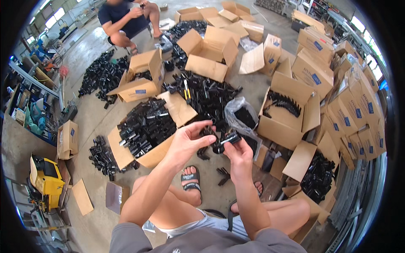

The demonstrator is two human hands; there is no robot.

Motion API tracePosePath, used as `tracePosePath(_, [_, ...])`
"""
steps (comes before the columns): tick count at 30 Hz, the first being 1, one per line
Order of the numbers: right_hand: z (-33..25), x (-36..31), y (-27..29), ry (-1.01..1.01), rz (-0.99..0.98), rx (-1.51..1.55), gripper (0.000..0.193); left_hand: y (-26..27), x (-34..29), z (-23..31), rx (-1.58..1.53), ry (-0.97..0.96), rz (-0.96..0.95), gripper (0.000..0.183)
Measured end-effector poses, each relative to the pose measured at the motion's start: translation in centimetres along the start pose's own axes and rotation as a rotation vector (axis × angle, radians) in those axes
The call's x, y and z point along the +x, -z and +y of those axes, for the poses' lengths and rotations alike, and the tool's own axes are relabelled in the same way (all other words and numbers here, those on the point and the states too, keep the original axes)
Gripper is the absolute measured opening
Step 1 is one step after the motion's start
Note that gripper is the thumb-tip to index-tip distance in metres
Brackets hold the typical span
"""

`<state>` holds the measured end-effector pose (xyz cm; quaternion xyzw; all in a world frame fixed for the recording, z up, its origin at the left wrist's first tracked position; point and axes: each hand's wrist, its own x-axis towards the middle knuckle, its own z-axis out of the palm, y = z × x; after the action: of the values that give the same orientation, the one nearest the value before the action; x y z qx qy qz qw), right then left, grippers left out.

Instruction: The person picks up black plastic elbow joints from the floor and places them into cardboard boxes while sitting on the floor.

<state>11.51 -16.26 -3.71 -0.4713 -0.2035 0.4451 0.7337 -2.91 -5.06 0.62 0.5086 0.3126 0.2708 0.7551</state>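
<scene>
Both of my hands are raised over my lap, close together. My left hand (pixel 192 138) is closed on a small dark part, mostly hidden by the fingers. Between thumb and fingers of my right hand (pixel 239 157) is a black glossy plastic part (pixel 230 137) with a rounded end. The two parts are very near each other; whether they touch I cannot tell. Just beyond my hands lies a heap of black parts (pixel 211 95), with a yellow utility knife (pixel 187 90) on it. A clear plastic bag (pixel 236 107) holding small black pieces stands behind my right hand.
Left of my hands, an open carton (pixel 158 157) is full of black parts. Another open carton (pixel 276 122) on the right has a row of them inside. Stacked cartons (pixel 354 109) line the right side. A co-worker (pixel 126 21) sits at far left behind another heap (pixel 101 76).
</scene>
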Motion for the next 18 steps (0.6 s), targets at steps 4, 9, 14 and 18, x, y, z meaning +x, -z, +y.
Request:
tracePosePath(4, [-0.1,-0.2,0.0,0.008,-0.022,0.208,0.027,-2.7,-0.4,-0.7,-0.15,-0.079,0.047,0.056])
tracePosePath(9, [0.0,-0.1,0.1,-0.005,-0.022,0.31,0.028,-2.5,0.2,-1.8,-0.234,-0.081,0.068,0.05])
tracePosePath(14, [-0.2,0.7,0.9,-0.082,-0.094,0.296,0.028,-1.7,0.6,-1.7,-0.177,-0.059,0.069,0.049])
tracePosePath(18, [-0.6,1.0,1.5,-0.039,-0.103,0.158,0.027,-1.6,0.7,-1.4,-0.125,-0.051,0.057,0.051])
